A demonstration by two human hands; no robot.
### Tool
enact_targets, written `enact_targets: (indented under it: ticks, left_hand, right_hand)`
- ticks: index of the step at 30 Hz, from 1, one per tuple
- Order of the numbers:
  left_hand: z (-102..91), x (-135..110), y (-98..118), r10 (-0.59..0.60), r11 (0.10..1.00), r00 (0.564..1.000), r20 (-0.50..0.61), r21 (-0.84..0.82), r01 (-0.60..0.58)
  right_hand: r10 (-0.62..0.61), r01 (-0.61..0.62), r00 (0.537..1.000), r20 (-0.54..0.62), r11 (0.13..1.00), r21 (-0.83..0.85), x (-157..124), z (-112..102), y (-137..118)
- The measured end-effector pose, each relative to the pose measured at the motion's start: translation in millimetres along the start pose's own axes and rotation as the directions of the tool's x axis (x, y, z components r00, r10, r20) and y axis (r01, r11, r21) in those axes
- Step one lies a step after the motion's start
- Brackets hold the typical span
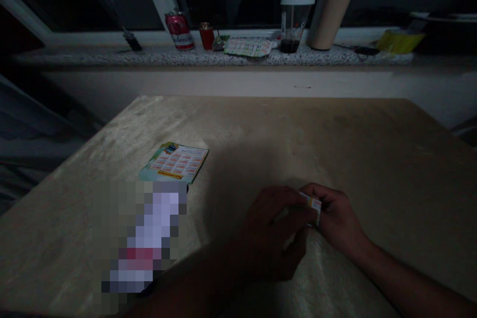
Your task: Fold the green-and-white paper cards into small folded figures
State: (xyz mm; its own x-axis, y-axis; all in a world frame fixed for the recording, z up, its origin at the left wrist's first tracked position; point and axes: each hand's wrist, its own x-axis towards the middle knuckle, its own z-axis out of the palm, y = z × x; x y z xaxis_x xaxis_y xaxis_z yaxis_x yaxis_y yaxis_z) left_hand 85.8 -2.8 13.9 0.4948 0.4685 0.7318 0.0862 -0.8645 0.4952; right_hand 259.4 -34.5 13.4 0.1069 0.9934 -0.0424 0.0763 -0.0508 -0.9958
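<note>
Both of my hands meet low over a pale wooden table (290,134), right of centre. My left hand (274,231) and my right hand (335,216) are closed on a small printed card (312,206), pinched between their fingers. The card is colourful and only its top edge shows. A larger printed sheet (175,161) with a grid of red and white boxes lies flat on the table to the left of my hands. Just below it is a blurred-out patch (143,243) that I cannot make out.
A speckled window ledge (112,54) runs along the back. On it stand a red drink can (180,31), a small red cup (206,36), another printed sheet (248,47), a lidded plastic cup with dark liquid (294,22), a cardboard tube (333,5) and a yellow packet (398,39).
</note>
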Motion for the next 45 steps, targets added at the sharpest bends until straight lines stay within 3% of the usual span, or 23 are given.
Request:
enact_targets:
  ticks: [6, 17, 24, 32, 39, 43, 45]
  left_hand:
    - [4.2, -0.5, -2.0, -0.014, 1.0, 0.996, 0.089, 0.012, 0.013]
    - [6.7, -1.1, -3.6, 0.033, 0.996, 0.994, 0.105, 0.08, -0.042]
    - [4.3, -1.1, -4.2, 0.054, 0.99, 0.987, 0.151, 0.122, -0.073]
    - [5.1, -4.8, -8.0, 0.035, 0.997, 0.995, 0.095, 0.071, -0.042]
    - [-4.2, -5.0, -11.4, -0.07, 0.996, 0.997, 0.027, 0.057, 0.069]
    - [-8.8, -0.6, -9.6, -0.208, 0.977, 0.978, -0.026, -0.06, 0.206]
    - [-9.0, 1.2, -10.1, -0.337, 0.931, 0.939, -0.067, -0.17, 0.322]
  right_hand:
    - [0.138, -0.143, 0.988, 0.063, 0.987, 0.079, 0.3, 0.8, -0.9]
    - [-0.09, 0.093, 0.992, 0.083, 0.995, -0.032, 1.5, 0.8, -6.3]
    - [-0.098, 0.105, 0.99, 0.097, 0.992, -0.067, 2.4, 0.6, -4.7]
    - [-0.021, 0.029, 0.98, 0.2, 0.999, -0.036, -0.4, -0.9, 0.2]
    - [-0.024, -0.013, 0.943, 0.331, 0.994, 0.108, -3.3, -8.6, 1.8]
    - [-0.158, 0.131, 0.941, 0.298, 0.985, 0.11, -4.0, -13.2, 2.8]
    - [-0.245, 0.239, 0.942, 0.227, 0.969, 0.053, -4.7, -15.0, 4.4]
